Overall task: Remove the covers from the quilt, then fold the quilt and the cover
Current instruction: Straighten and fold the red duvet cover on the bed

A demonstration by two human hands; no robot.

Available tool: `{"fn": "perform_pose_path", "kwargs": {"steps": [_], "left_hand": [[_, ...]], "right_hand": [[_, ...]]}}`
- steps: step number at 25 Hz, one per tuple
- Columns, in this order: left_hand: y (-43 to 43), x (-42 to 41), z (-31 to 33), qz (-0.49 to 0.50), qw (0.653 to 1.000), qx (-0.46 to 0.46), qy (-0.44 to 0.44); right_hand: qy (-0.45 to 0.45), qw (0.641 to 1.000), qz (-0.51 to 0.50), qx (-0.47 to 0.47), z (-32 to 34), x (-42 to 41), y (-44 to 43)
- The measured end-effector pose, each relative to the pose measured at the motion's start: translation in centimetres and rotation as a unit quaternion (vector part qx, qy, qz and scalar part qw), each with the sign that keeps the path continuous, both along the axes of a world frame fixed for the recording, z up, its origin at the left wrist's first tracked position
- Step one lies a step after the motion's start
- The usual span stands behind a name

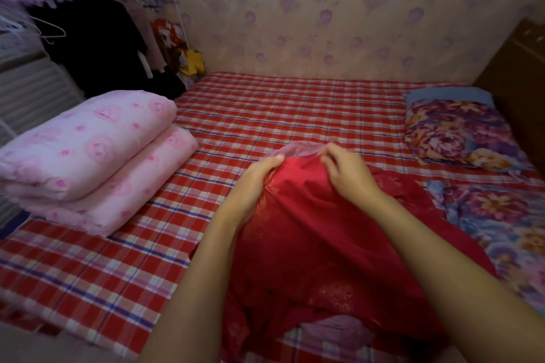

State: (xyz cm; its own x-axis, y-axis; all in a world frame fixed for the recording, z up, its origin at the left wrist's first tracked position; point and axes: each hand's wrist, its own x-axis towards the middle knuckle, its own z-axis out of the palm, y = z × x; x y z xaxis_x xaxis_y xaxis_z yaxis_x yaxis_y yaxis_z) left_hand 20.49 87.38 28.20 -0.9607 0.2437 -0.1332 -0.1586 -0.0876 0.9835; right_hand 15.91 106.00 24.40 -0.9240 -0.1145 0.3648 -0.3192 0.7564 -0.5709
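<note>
A red cover (312, 230) with gold patterns lies bunched on the bed in front of me, its pale pink lining showing at the far edge and near the bottom. My left hand (256, 183) grips the cover's far edge on the left. My right hand (345, 171) pinches the same edge on the right, fingers curled over the fabric. A folded pink quilt (88, 153) with a flower print sits stacked at the left side of the bed, apart from both hands.
The bed wears a red checked sheet (280, 109). A floral pillow (454, 130) and floral bedding (495, 215) lie at the right. A clothes rack with dark garments (97, 38) and hangers stands at the back left. Wallpapered wall behind.
</note>
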Motion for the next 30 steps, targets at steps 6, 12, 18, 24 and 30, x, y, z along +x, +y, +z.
{"fn": "perform_pose_path", "kwargs": {"steps": [6,12,18,24,30], "left_hand": [[-1.7,-3.3,-1.7,-0.006,0.876,-0.465,0.124],[0.7,-3.3,-0.8,-0.02,0.968,-0.24,0.066],[0.7,-3.4,-0.5,0.09,0.989,-0.112,0.028],[0.6,-3.5,-0.3,0.132,0.986,-0.099,0.02],[0.2,-3.9,1.2,-0.108,0.969,-0.21,0.068]], "right_hand": [[0.18,0.977,0.102,0.049,13.9,1.1,0.8],[-0.109,0.964,0.193,0.144,12.2,-1.0,1.4],[-0.248,0.942,0.226,-0.024,3.9,1.0,4.1],[-0.183,0.956,0.158,-0.167,0.6,2.5,4.8],[0.022,0.985,0.17,0.01,7.1,2.0,3.4]]}}
